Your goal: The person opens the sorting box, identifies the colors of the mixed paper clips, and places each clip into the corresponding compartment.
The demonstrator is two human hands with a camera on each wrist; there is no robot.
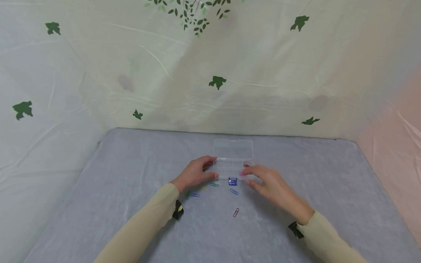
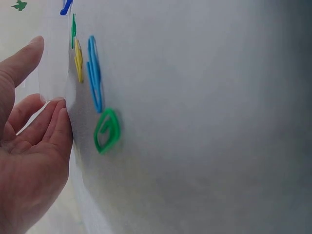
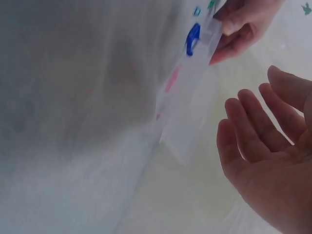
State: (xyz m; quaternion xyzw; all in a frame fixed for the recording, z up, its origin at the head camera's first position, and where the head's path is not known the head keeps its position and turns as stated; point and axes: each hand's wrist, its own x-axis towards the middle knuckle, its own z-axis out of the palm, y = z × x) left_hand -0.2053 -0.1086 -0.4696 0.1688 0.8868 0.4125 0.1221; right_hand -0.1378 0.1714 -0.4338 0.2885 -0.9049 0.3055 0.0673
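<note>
A clear plastic box (image 1: 226, 166) stands with its lid (image 1: 233, 149) raised behind it. My left hand (image 1: 197, 172) grips the box's left end, thumb at the front and fingers round the side. Just off the right front corner is my right hand (image 1: 269, 185), its fingers loosely bent with nothing in them. Red paper clips (image 1: 246, 165) lie in the right compartment. A blue latch-like piece (image 1: 232, 181) sits at the middle of the front wall. A pink piece (image 3: 172, 80) shows near the right end; its kind is unclear.
Before the box lie loose paper clips: green (image 1: 214, 184), yellow (image 1: 203, 187), blue (image 1: 194, 194), another blue (image 1: 234, 191) and red (image 1: 236, 212). A green spiral-shaped clip (image 2: 107, 130) is close to the left wrist. The grey cloth-covered table (image 1: 142, 160) meets a pale curtain (image 1: 176, 106).
</note>
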